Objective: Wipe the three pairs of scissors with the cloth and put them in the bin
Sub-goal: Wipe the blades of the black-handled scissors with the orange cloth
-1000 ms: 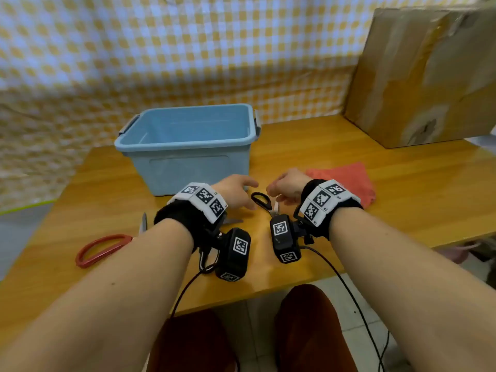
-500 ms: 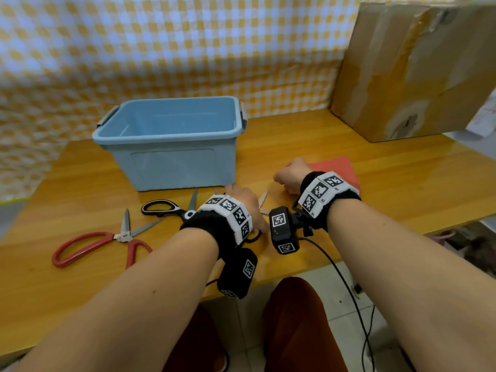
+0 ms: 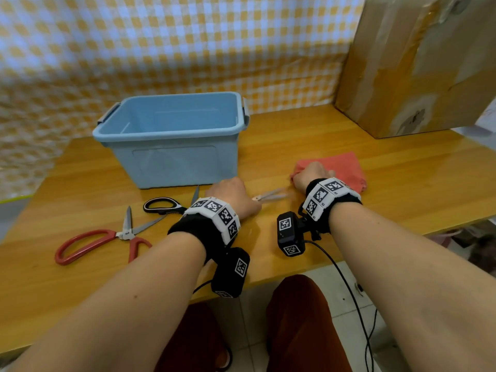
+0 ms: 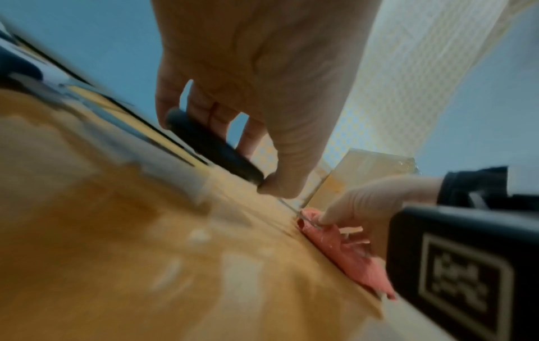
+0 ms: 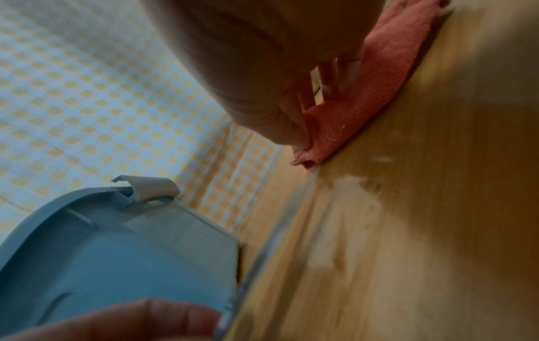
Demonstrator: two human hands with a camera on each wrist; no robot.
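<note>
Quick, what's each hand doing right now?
Left hand: grips the black handle of a pair of scissors.
Right hand: pinches the red cloth.

Glossy varnished wood surface (image 3: 402, 189); smooth matt blue plastic bin (image 3: 171, 159); coarse-woven pink cloth (image 3: 346, 167); bright metal blades and red plastic handles on the scissors (image 3: 107, 237); creased brown cardboard box (image 3: 424, 63).

On the tabletop (image 3: 402, 183) we find the bin (image 3: 171, 146) at the back, two scissors (image 3: 115, 234) before it to the left (handles toward us), the cloth (image 3: 346, 167) to its right, and a box (image 3: 418, 63) behind at far right. A third pair (image 3: 271, 196) lies between bin and cloth.
</note>
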